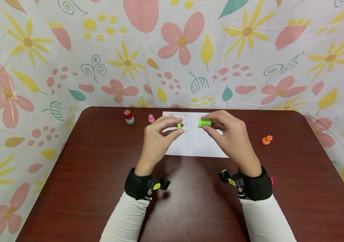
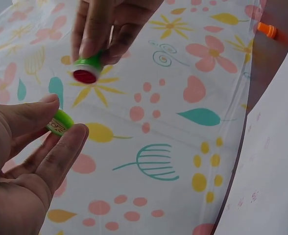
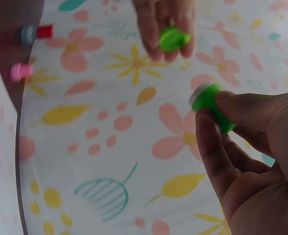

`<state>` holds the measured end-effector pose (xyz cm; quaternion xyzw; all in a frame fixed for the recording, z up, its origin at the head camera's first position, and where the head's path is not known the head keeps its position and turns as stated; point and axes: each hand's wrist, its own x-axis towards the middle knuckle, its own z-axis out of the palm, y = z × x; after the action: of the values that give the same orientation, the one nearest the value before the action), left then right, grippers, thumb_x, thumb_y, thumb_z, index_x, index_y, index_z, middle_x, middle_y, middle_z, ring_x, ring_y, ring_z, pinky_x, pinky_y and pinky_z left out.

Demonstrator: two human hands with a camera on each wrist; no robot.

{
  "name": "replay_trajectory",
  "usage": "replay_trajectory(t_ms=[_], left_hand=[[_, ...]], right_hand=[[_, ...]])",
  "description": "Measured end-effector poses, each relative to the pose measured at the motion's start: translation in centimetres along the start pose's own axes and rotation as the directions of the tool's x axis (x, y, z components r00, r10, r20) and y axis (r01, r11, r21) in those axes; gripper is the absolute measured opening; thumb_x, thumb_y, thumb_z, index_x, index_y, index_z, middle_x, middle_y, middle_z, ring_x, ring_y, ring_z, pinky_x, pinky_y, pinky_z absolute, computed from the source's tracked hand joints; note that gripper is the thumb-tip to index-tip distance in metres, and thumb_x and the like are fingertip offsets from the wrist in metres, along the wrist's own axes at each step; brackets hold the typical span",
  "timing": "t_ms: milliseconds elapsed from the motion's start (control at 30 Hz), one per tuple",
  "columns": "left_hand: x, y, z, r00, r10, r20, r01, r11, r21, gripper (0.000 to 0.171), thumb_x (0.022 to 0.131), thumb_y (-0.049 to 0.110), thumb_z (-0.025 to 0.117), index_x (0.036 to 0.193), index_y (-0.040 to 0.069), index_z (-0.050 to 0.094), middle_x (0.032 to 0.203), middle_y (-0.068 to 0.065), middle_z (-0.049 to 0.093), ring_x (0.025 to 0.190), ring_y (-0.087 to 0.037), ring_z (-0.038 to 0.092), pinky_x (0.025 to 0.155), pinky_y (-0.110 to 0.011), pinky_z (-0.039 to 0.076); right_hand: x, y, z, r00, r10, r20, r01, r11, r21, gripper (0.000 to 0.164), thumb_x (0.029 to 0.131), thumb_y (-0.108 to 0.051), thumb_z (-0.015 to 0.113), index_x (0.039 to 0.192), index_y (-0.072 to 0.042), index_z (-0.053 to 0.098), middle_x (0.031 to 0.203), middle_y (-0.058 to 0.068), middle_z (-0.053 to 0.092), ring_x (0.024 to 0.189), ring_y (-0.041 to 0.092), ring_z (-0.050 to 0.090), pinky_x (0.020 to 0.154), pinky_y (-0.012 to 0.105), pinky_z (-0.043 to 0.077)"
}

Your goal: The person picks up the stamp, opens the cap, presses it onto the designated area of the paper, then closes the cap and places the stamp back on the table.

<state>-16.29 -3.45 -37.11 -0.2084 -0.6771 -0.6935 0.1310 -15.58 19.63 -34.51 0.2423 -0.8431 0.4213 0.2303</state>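
Observation:
Between thumb and fingers, my left hand point(image 1: 159, 139) pinches a small green stamp cap point(image 1: 179, 125), whose printed end shows in the left wrist view. My right hand point(image 1: 232, 136) grips a green self-inking stamp point(image 1: 205, 123) by its barrel. In the left wrist view the stamp's red face point(image 2: 84, 76) is bare, ringed by a white rim, and turned towards the cap. A gap separates the two pieces. Both hands are above a white sheet of paper point(image 1: 196, 144) that carries several small reddish stamp prints point(image 1: 185, 123).
On the brown table point(image 1: 190, 201), a red and grey stamp point(image 1: 129, 117) stands at the back left, a pink stamp point(image 1: 151, 118) beside the left hand. An orange stamp point(image 1: 267, 139) lies on the right. A flower-patterned cloth point(image 1: 172, 77) hangs behind the table.

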Motion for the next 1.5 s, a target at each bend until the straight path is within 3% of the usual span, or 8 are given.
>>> replay_trajectory(t_ms=[233,533,700,1133,1500], left_hand=[[-0.1,0.2,0.6,0.999,0.039,0.038,-0.039,0.999,-0.02,0.029,0.085,0.0,0.083,0.113,-0.001,0.077,0.11,-0.017,0.073,0.101,-0.025,0.073,0.085,-0.037,0.063],[-0.3,0.3,1.0,0.992,0.09,0.092,-0.086,0.995,-0.048,0.03,0.085,-0.003,0.082,0.115,-0.004,0.076,0.113,-0.015,0.074,0.107,-0.024,0.069,0.087,-0.038,0.063],[-0.4,0.3,1.2,0.99,0.09,0.111,-0.088,0.996,-0.023,0.03,0.086,0.0,0.082,0.115,-0.001,0.077,0.113,-0.013,0.075,0.112,-0.02,0.068,0.087,-0.036,0.063],[-0.6,0.5,1.3,0.987,0.117,0.107,-0.119,0.993,0.02,0.029,0.087,0.003,0.082,0.115,0.0,0.078,0.113,-0.013,0.076,0.109,-0.02,0.07,0.083,-0.034,0.064],[-0.6,0.6,1.3,0.992,0.085,0.089,-0.084,0.996,-0.011,0.028,0.086,0.001,0.082,0.114,-0.001,0.077,0.111,-0.014,0.076,0.104,-0.02,0.073,0.082,-0.036,0.064]], right_hand=[[-0.3,-0.4,0.4,0.998,0.056,0.031,-0.059,0.992,0.108,0.032,0.086,0.004,0.08,0.115,-0.006,0.073,0.107,0.004,0.075,0.094,-0.002,0.069,0.08,0.013,0.057],[-0.6,-0.7,1.0,0.996,0.027,0.083,-0.038,0.989,0.141,0.03,0.086,0.005,0.079,0.113,-0.005,0.071,0.101,0.005,0.075,0.092,0.003,0.069,0.077,0.014,0.058],[-0.8,-0.8,1.3,0.996,0.007,0.092,-0.021,0.988,0.155,0.03,0.087,0.005,0.079,0.113,-0.005,0.07,0.101,0.004,0.074,0.091,0.005,0.069,0.079,0.015,0.058],[-0.9,-1.1,1.8,0.997,-0.028,0.077,0.018,0.992,0.123,0.028,0.087,0.003,0.079,0.112,-0.007,0.072,0.104,0.003,0.072,0.092,0.009,0.069,0.08,0.013,0.057],[-0.8,-1.2,1.5,0.995,-0.01,0.095,-0.006,0.986,0.166,0.036,0.086,0.004,0.08,0.119,-0.004,0.068,0.111,0.005,0.071,0.095,0.009,0.068,0.083,0.016,0.058]])
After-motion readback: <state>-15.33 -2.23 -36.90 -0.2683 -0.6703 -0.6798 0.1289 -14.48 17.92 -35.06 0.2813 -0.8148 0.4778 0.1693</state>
